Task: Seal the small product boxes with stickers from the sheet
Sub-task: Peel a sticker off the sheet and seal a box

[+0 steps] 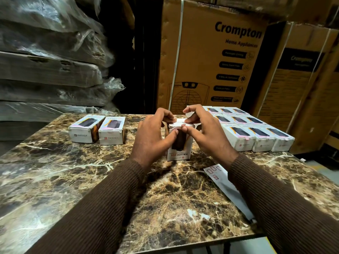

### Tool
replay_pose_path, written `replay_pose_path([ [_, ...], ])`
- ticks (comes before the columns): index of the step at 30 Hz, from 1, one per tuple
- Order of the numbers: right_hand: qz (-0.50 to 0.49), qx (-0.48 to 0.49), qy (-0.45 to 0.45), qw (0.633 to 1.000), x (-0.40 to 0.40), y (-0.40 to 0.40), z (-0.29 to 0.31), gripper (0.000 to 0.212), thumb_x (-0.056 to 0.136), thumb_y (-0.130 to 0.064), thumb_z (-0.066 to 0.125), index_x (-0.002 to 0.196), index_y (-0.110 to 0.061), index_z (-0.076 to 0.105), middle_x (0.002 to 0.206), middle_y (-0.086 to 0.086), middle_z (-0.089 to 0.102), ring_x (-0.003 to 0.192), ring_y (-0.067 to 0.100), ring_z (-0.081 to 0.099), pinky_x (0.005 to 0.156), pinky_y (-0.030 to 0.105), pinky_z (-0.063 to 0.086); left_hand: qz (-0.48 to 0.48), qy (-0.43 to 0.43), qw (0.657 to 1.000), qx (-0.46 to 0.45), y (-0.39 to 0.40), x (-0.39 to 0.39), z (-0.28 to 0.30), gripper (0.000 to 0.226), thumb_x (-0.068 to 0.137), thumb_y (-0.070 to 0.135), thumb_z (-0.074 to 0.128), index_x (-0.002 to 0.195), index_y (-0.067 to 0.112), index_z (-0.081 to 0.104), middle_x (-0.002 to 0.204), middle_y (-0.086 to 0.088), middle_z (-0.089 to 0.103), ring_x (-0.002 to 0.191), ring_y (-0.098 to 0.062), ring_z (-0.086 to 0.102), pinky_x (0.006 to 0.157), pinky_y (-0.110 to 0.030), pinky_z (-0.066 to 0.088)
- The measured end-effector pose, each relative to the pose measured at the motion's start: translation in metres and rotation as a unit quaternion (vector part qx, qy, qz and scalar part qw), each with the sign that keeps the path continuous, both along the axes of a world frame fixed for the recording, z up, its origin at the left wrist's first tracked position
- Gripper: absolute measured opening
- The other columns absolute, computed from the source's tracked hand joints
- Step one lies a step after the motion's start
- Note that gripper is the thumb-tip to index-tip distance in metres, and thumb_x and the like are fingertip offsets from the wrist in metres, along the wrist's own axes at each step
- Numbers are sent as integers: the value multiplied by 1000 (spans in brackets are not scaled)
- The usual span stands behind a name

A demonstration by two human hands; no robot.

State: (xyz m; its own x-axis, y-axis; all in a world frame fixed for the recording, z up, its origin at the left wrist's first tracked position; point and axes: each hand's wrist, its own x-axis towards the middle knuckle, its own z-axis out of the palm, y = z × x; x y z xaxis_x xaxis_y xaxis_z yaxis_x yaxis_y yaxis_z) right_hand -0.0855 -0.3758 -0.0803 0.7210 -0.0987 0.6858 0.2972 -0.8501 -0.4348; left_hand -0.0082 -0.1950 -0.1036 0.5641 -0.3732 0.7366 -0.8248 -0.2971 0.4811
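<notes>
A white upright cardboard product box (179, 142) stands mid-way across the brown marble-patterned table (55, 180), closed. The left hand (152, 138) and right hand (205, 132) both pinch its top flap. The white sticker sheet (225, 184) lies near the table's right edge.

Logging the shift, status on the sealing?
Left hand and right hand both grip upright white product box, thumbs at top flap. White sticker sheet under right forearm. Nothing in the way.

Bench (73, 180): brown-and-gold marble pattern, white veins. Upright box (178, 143), centre frame: white, dark product print, red-black lettering. Sleeves (102, 208): dark brown, fine ribbing. Sticker sheet (223, 184), lower right: white, red-outlined stickers. Cartons (211, 61), upper right: tan, black print.
</notes>
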Motion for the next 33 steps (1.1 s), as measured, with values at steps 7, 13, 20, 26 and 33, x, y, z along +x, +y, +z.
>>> replay_pose_path([
  [7, 9, 12, 38, 999, -6, -4, 5, 45, 93, -19, 77, 128, -37, 57, 106, -14, 69, 107, 4, 63, 80, 29, 50, -5, 6, 1000, 0, 2, -2, 3, 37, 85, 46, 63, 117, 31, 55, 112, 14, 64, 106, -11, 61, 93, -47, 55],
  [13, -11, -1, 25, 1000, -3, 3, 6, 44, 91, -31, 79, 129, -36, 58, 101, -17, 65, 103, 7, 61, 78, 30, 47, 0, -3, 1000, 5, 2, -2, 1, 35, 86, 47, 65, 116, 36, 51, 111, 16, 63, 106, -10, 61, 93, -48, 55],
  [20, -6, 54, 79, 995, -4, 7, 19, 40, 95, -30, 75, 131, -34, 60, 102, -10, 66, 104, 8, 61, 79, 30, 46, -3, -4, 1000, 6, 1, 1, 0, 33, 89, 38, 72, 117, 30, 56, 111, 15, 63, 105, -10, 59, 91, -46, 56],
  [26, 11, 214, 257, 942, 4, 19, 48, 57, 94, -7, 71, 143, -25, 46, 102, 5, 55, 94, 19, 58, 79, 37, 50, -6, -6, 1000, 12, 3, -1, 1, 32, 90, 34, 73, 117, 29, 57, 111, 15, 62, 105, -10, 57, 92, -44, 54],
  [33, -23, 262, 328, 907, 20, 25, 68, 84, 89, 9, 67, 150, -34, 30, 133, 17, 53, 97, 24, 62, 73, 38, 50, -10, -9, 1000, 17, 6, -1, 1, 32, 87, 41, 68, 116, 32, 56, 111, 18, 61, 106, -9, 56, 93, -47, 53],
])
